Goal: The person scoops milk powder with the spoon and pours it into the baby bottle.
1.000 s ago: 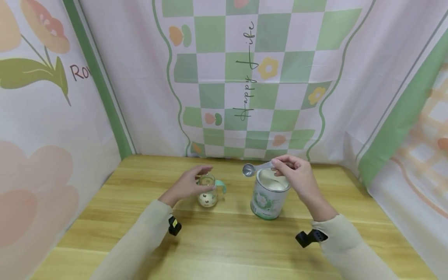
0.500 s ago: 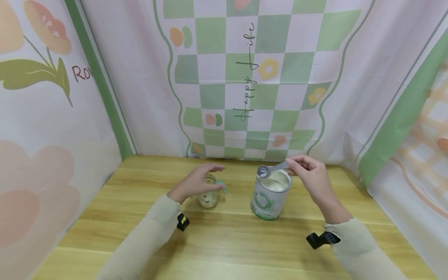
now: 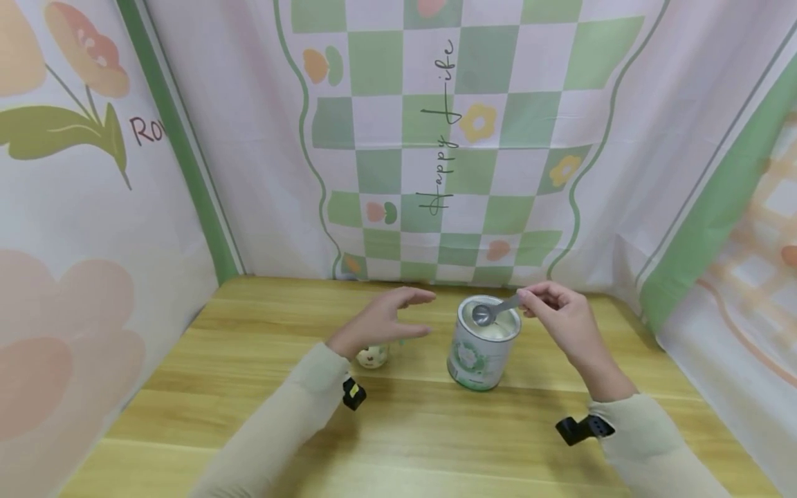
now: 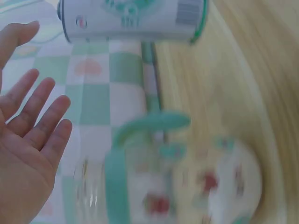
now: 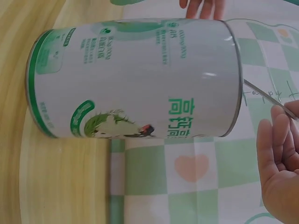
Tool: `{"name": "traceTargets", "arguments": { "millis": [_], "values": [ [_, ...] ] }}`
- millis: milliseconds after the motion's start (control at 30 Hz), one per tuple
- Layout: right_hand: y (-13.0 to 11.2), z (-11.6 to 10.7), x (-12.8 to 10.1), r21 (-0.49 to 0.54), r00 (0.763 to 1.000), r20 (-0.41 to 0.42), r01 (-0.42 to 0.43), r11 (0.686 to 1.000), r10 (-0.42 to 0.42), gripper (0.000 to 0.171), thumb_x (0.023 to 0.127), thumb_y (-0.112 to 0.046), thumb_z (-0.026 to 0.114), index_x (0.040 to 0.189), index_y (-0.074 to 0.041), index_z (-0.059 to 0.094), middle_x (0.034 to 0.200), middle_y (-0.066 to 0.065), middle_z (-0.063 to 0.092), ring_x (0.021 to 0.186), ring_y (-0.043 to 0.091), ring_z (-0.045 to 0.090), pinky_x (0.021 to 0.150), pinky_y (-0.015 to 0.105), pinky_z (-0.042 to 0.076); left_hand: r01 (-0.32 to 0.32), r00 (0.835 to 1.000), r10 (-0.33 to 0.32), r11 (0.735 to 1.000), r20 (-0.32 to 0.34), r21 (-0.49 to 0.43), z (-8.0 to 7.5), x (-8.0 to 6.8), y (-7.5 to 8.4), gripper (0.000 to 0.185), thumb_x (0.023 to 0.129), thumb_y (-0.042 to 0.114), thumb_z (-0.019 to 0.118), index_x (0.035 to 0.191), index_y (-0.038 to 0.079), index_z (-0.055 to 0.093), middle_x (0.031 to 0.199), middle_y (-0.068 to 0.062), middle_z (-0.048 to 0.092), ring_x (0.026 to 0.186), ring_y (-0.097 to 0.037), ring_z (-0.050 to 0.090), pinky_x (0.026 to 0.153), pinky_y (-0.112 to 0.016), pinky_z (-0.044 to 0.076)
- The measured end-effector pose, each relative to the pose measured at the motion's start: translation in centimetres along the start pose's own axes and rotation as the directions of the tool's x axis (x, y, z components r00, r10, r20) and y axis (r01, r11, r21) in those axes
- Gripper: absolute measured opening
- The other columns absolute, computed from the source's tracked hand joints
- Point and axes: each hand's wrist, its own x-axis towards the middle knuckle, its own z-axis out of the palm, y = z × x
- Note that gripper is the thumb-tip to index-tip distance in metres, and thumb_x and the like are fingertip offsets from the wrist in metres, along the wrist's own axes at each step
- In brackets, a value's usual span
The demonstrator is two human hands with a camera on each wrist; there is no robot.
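Left to right, all positions given relative to the tin (image 3: 483, 344).

Well to the left of the tin: printed flower backdrop (image 3: 68, 173), meeting the wooden table (image 3: 249, 387) at its far edge.

Left of the tin, raised above the table: left hand (image 3: 382, 319), released, fingers straight and spread, gripping nothing; same open palm seen in the left wrist view (image 4: 28, 154), fingers apart and clear of everything.

Just below that hand, left of the tin and apart from it: small glass cup (image 3: 372, 355) with mint-green handle, standing upright on the table, mostly hidden by the hand in the head view; blurred in the left wrist view (image 4: 177, 182), with the tin (image 4: 133, 21) beyond it.

On the left forearm, nearer the viewer than the tin: black wrist-camera mount (image 3: 353, 393).

Centre: tin standing upright on the table, lid off, pale powder visible inside; white label with green print and a green band at the base, shown close in the right wrist view (image 5: 135, 77).

Over the open mouth of the tin: metal measuring spoon (image 3: 492, 311), bowl inside the rim, handle slanting up to the right; whether the bowl touches the powder cannot be told.

Right of the tin, at rim height: right hand (image 3: 560, 319), fingers curled, pinching the spoon handle at its far end; handle tip visible between the fingers in the right wrist view (image 5: 268, 98).

Behind the tin: checked green-and-white curtain (image 3: 461, 138).
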Motion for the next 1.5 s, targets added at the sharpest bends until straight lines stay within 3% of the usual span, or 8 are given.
{"name": "traceTargets", "arguments": {
  "millis": [200,367,500,633,733,933,1167,1500],
  "values": [
    [0.5,0.3,-0.1,-0.145,1.0,0.025,0.017,0.989,-0.013,0.036,0.098,-0.04,0.066,0.102,-0.005,0.072,0.088,0.015,0.069,0.073,0.014,0.061,0.059,0.023,0.048,0.005,1.0,-0.003,0.993,0.013,-0.116,2.2,0.9,0.4,0.065,0.089,0.04,0.077,0.145,0.019,0.051,0.143,0.006,0.053,0.13,-0.009,0.049,0.109,-0.03,0.038],
    [0.9,0.6,-0.3,-0.224,0.996,0.043,0.085,0.971,-0.077,0.03,0.098,-0.038,0.066,0.099,-0.009,0.073,0.089,0.01,0.07,0.073,0.018,0.06,0.057,0.024,0.047,0.027,1.0,-0.026,0.987,0.012,-0.158,3.7,1.6,0.1,0.073,0.088,0.039,0.079,0.149,0.018,0.046,0.149,0.001,0.049,0.134,-0.017,0.047,0.11,-0.032,0.038],
    [1.4,0.9,-0.3,-0.273,0.984,0.037,0.179,0.945,-0.175,0.02,0.098,-0.03,0.068,0.095,-0.011,0.073,0.086,0.007,0.071,0.069,0.015,0.061,0.055,0.022,0.047,0.065,0.998,-0.063,0.976,0.015,-0.209,4.7,2.0,-0.1,0.081,0.086,0.036,0.081,0.152,0.015,0.04,0.154,-0.001,0.042,0.139,-0.026,0.042,0.111,-0.037,0.037],
    [1.7,1.1,-0.2,-0.33,0.952,0.039,0.299,0.895,-0.304,0.01,0.096,-0.021,0.072,0.092,-0.012,0.073,0.079,-0.003,0.07,0.065,0.009,0.06,0.054,0.019,0.047,0.111,0.994,-0.114,0.966,0.002,-0.232,5.9,2.5,0.0,0.089,0.082,0.039,0.085,0.154,0.015,0.037,0.155,0.0,0.041,0.139,-0.024,0.041,0.112,-0.042,0.035],
    [1.8,1.3,-0.1,-0.362,0.926,0.049,0.367,0.857,-0.375,0.005,0.094,-0.015,0.074,0.09,-0.012,0.073,0.076,-0.008,0.068,0.064,0.007,0.06,0.054,0.017,0.047,0.136,0.99,-0.141,0.961,-0.005,-0.241,6.9,2.8,-0.1,0.091,0.078,0.043,0.087,0.153,0.024,0.039,0.152,0.008,0.042,0.139,-0.019,0.041,0.112,-0.047,0.034],
    [1.7,1.6,0.0,-0.412,0.881,0.077,0.454,0.79,-0.467,0.009,0.087,-0.005,0.078,0.088,-0.012,0.073,0.074,-0.009,0.068,0.064,0.008,0.061,0.053,0.018,0.047,0.102,0.994,-0.108,0.946,-0.003,-0.309,8.4,3.7,-0.1,0.086,0.078,0.041,0.088,0.149,0.033,0.04,0.145,0.011,0.048,0.135,-0.013,0.042,0.111,-0.054,0.033],
    [1.4,1.7,0.1,-0.452,0.825,0.14,0.545,0.706,-0.547,0.014,0.082,-0.001,0.081,0.084,-0.01,0.071,0.07,-0.009,0.064,0.059,0.006,0.056,0.048,0.023,0.046,0.094,0.994,-0.107,0.928,-0.015,-0.36,9.4,4.5,0.4,0.091,0.078,0.037,0.088,0.152,0.03,0.035,0.141,0.002,0.051,0.127,-0.019,0.051,0.102,-0.043,0.042],
    [1.0,1.7,0.4,-0.427,0.771,0.232,0.628,0.65,-0.593,0.02,0.079,0.003,0.082,0.079,-0.011,0.067,0.067,-0.01,0.056,0.055,0.0,0.043,0.046,0.021,0.041,0.083,0.995,-0.098,0.898,-0.012,-0.431,10.0,4.6,0.0,0.09,0.079,0.027,0.089,0.15,0.027,0.035,0.143,-0.006,0.05,0.126,-0.022,0.053,0.1,-0.033,0.044]
  ]
}}
